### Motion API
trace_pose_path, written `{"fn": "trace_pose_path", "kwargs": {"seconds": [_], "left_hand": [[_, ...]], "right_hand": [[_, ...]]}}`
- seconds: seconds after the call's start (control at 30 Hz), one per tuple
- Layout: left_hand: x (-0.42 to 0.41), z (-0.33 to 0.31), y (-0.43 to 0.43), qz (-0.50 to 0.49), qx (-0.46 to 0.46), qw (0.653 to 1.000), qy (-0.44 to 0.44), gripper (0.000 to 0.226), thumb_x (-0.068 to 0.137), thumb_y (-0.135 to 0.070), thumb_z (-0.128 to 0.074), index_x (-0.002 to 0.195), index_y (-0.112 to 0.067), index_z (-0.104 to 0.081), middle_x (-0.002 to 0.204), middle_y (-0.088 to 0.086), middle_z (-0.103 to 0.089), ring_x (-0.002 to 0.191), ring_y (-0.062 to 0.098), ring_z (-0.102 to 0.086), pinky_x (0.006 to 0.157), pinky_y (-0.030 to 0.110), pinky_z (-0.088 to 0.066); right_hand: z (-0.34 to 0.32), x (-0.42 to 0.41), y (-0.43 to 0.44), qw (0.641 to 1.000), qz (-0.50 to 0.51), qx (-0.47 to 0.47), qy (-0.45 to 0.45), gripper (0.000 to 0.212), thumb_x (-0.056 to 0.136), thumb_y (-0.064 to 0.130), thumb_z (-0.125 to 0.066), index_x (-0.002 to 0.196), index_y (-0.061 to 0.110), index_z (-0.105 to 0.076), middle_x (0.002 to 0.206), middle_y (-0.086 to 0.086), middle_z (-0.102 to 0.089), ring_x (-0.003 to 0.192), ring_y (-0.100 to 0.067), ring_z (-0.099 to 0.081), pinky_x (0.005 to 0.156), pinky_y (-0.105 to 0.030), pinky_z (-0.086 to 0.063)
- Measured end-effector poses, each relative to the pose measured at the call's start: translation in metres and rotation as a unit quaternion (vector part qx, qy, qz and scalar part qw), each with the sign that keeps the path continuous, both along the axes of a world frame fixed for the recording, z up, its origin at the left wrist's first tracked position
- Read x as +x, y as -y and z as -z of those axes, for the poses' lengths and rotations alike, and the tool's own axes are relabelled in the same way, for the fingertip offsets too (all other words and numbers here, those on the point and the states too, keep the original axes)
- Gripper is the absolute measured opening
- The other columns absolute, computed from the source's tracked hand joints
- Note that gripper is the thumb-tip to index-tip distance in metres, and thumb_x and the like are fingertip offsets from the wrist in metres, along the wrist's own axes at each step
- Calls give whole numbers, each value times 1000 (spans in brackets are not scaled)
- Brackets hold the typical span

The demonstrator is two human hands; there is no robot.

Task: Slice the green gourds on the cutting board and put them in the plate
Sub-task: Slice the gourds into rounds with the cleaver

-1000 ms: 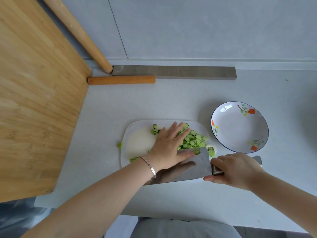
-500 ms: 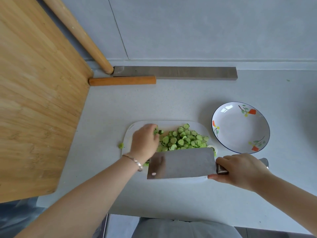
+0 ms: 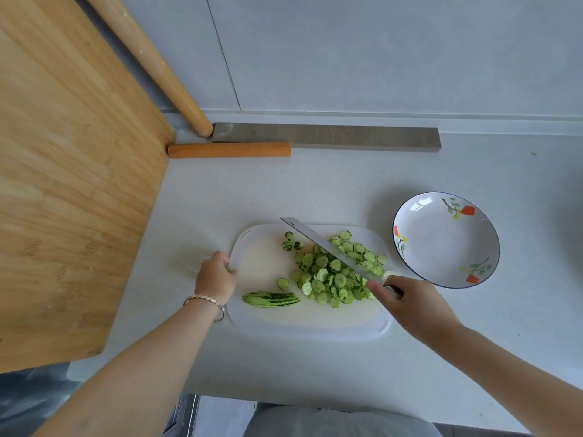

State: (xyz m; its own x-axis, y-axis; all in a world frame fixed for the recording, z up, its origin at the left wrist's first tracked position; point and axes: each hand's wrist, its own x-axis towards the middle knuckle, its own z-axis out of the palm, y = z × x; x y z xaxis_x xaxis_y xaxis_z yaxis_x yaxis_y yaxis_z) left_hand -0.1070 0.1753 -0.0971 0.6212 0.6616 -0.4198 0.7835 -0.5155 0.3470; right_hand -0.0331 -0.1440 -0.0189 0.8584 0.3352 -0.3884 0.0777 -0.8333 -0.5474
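"Two items for the record: the state of your fingers, and where the produce lies."

"Left hand (image 3: 215,277): my fingers (image 3: 221,257) are curled over the left rim of the cutting board (image 3: 309,323), gripping it. Right hand (image 3: 410,299): fingers wrapped round the handle of the knife (image 3: 328,252), its blade slanting over the slices (image 3: 328,274). I cannot tell whether it touches them. The slices are heaped on the right half of the board. One unsliced gourd half (image 3: 271,299) lies near the front edge, just left of the heap. The plate (image 3: 441,247) stands on the bench (image 3: 315,184) just right of the board, with nothing in it."

"Step in hand?"

"In my judgement, slicing is nearly complete and no transfer has been made. The next move calls for either cutting the last half, or steadying the board and sweeping the heap rightward with the blade, over the rim and into the plate without scattering."
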Motion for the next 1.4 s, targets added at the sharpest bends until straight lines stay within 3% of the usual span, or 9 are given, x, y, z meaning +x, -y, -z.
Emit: {"fn": "trace_pose_path", "kwargs": {"seconds": [0.07,0.17,0.3,0.43,0.53,0.63,0.8,1.0,1.4], "left_hand": [[4,-5,7,-10,32,999,28,17,85,-4,-53,101,-4,-60,106,20,-58,92,36,-55,74,33,-42],[14,-19,30,67,43,990,116,10,85,-4,-57,94,-4,-62,95,17,-59,85,32,-55,71,32,-42],[24,-35,70,184,-52,966,173,28,85,-18,-65,111,-10,-60,101,4,-60,84,13,-57,78,21,-45],[13,-37,80,222,-29,958,180,40,84,-28,-67,119,-13,-56,107,-2,-57,91,10,-56,75,18,-43],[-12,-31,71,322,15,935,145,39,76,-33,-74,108,-13,-63,102,-2,-62,92,16,-58,77,27,-47],[-37,-21,61,401,78,904,129,39,51,-20,-90,85,-13,-69,80,-1,-65,69,21,-63,59,31,-49],[-53,-17,54,324,129,928,127,35,42,-6,-87,69,-12,-66,67,0,-61,54,24,-58,41,26,-44],[-57,-15,61,263,150,945,125,39,36,2,-85,69,-13,-69,69,1,-64,59,25,-61,47,31,-44],[-43,-6,91,227,111,952,173,35,45,7,-84,70,-12,-71,70,2,-65,62,27,-62,46,32,-45]], "right_hand": [[2,0,1,1000,21,-3,-9,55,85,53,-54,55,15,-26,50,4,-25,49,-16,-24,50,-30,-23],[-1,1,2,999,46,5,-22,55,85,53,-54,57,14,-27,51,2,-24,50,-17,-23,51,-30,-22],[-4,2,2,998,57,8,-30,54,87,50,-53,57,14,-26,51,2,-23,51,-17,-24,51,-30,-22],[-4,-3,3,996,71,26,-48,54,88,48,-53,57,7,-35,52,0,-28,51,-16,-27,52,-30,-25],[0,-7,3,992,82,41,-92,60,87,51,-53,69,-6,-45,58,-5,-35,54,-18,-33,54,-28,-29],[2,-14,-2,980,93,71,-158,58,85,54,-52,66,0,-44,56,-3,-37,50,-18,-33,53,-24,-31],[7,-28,-24,955,77,88,-272,52,88,58,-43,62,13,-46,43,6,-37,35,-10,-31,41,-19,-29],[22,-47,-46,950,33,56,-306,53,88,60,-41,64,13,-46,47,4,-39,39,-12,-33,44,-20,-31],[12,-45,-36,952,98,64,-284,57,88,62,-33,63,12,-44,49,1,-38,38,-13,-30,42,-20,-28]]}}
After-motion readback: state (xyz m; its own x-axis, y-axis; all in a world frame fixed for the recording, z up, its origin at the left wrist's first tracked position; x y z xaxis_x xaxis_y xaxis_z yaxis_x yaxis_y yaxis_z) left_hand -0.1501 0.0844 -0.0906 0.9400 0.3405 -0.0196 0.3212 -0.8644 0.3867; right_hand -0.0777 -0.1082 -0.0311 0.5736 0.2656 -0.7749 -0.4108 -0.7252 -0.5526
